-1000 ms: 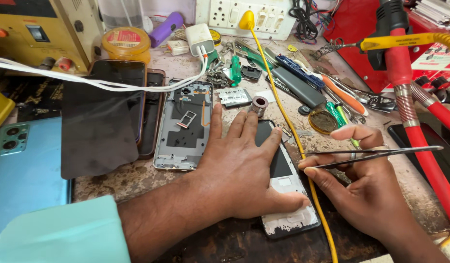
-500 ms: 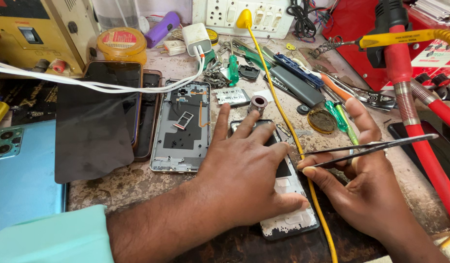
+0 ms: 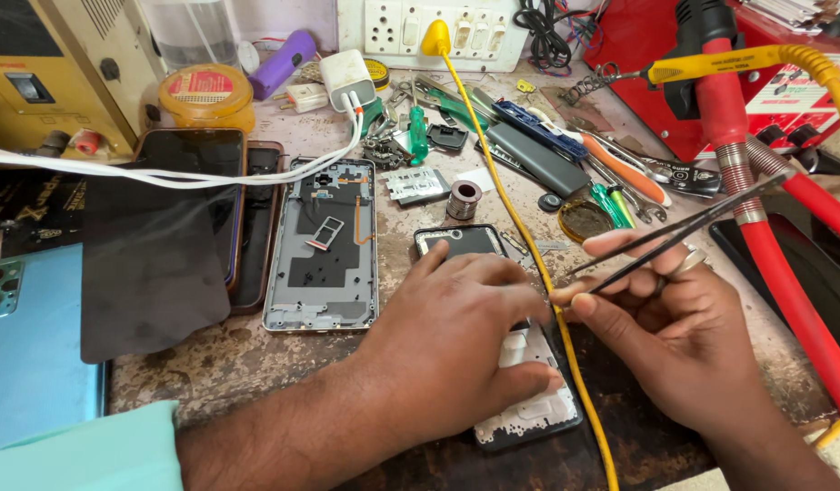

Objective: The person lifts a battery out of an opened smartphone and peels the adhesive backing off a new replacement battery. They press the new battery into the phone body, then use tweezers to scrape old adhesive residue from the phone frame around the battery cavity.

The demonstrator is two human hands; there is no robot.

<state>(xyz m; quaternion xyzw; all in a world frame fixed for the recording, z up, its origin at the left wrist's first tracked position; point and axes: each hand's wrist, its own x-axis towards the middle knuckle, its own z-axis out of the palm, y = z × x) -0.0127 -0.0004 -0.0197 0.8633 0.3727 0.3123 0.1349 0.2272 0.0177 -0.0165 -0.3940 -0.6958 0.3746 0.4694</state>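
Pressing the opened phone (image 3: 493, 364) flat, the left hand (image 3: 456, 336) is steadying it; the right hand (image 3: 684, 336) is pinching tweezers (image 3: 684, 232) just beside, next requiring precise tip placement.

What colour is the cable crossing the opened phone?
Yellow cable, clearest in the head view, running from the wall socket.

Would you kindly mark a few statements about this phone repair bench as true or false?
1. The left hand lies flat on the opened phone. True.
2. The right hand holds a screwdriver. False: it holds tweezers.
3. A yellow cable runs from the socket strip between the hands. True.
4. The grey phone frame lies right of the opened phone. False: it lies to its left.
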